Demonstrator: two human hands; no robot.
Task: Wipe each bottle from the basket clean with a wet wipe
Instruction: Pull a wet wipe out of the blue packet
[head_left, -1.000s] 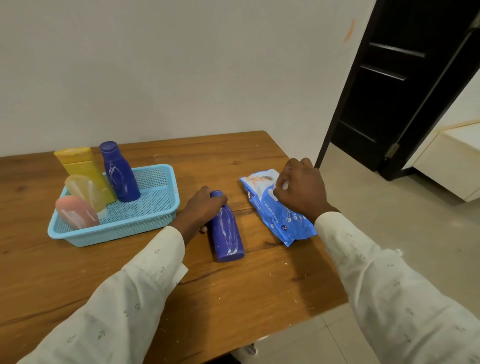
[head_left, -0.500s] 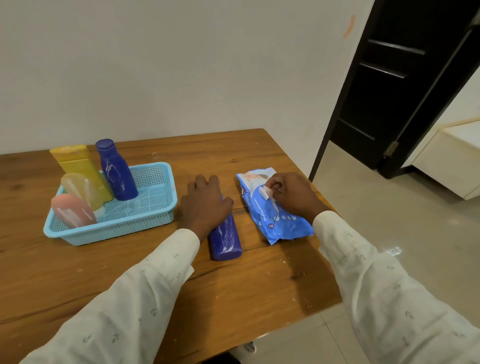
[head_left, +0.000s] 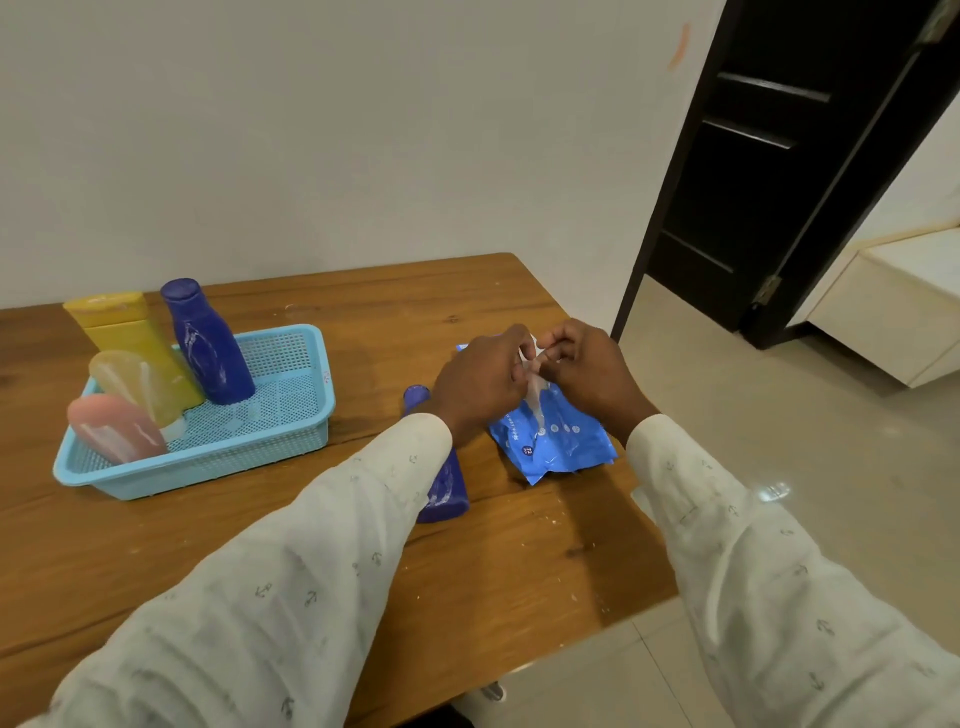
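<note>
Both hands meet over the blue wet-wipe pack (head_left: 558, 441): left hand (head_left: 480, 382) and right hand (head_left: 589, 371) pinch a white wet wipe (head_left: 535, 387). Blue bottle (head_left: 447, 486) lies on table (head_left: 519, 561) at the pack's 9 o'clock; basket (head_left: 291, 441) farther toward 9.

Wooden table (head_left: 311, 545), dark door (head_left: 769, 171), cream cabinet (head_left: 893, 312).

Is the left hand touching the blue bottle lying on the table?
Cannot tell. In the head view the left hand is at the wipe pack, but its wrist and sleeve hide the middle of the blue bottle.
</note>
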